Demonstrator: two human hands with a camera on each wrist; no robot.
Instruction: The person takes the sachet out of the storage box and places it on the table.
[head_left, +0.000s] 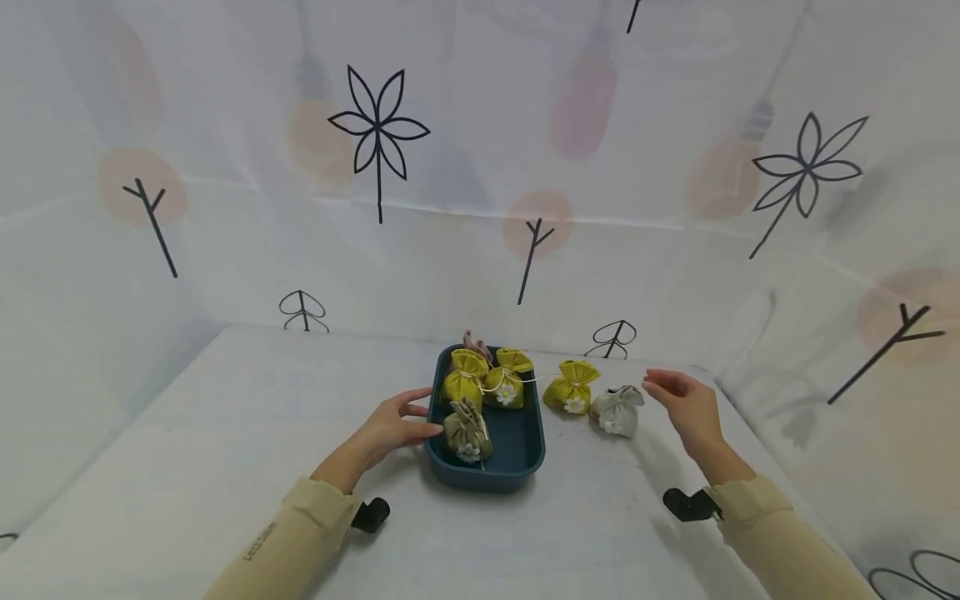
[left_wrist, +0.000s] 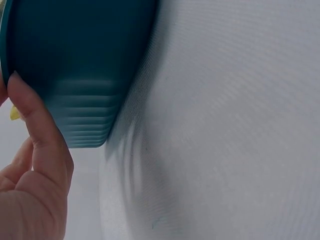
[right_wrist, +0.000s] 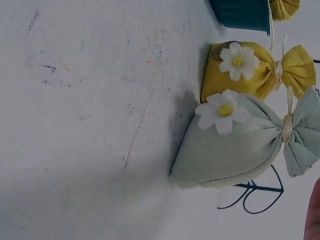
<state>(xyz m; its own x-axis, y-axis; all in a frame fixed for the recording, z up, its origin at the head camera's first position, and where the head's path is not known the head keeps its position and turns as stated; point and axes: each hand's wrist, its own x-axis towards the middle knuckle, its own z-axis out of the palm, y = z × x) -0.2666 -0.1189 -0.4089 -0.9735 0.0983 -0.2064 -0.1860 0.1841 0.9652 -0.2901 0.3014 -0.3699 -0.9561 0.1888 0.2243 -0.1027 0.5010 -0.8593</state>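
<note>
A dark teal plastic bin [head_left: 517,442] stands on the table, its left rim held by my left hand [head_left: 393,425]. In the left wrist view, a finger lies against the bin's outer wall [left_wrist: 85,55] near the rim. Inside are two yellow drawstring pouches [head_left: 463,383], an olive pouch [head_left: 467,435] at the front left and a pinkish pouch [head_left: 477,345] partly hidden at the back. Just right of a pale grey pouch [head_left: 619,412], my right hand [head_left: 686,412] hovers with nothing in it. Another yellow pouch [right_wrist: 250,70] sits between that pale pouch and the bin.
The white tabletop [head_left: 225,467] carries small coloured marks near the right-hand pouches. A white patterned curtain [head_left: 450,258] closes off the back and both sides. A black wrist mount [head_left: 692,505] sticks out from the right sleeve, another [head_left: 371,515] from the left.
</note>
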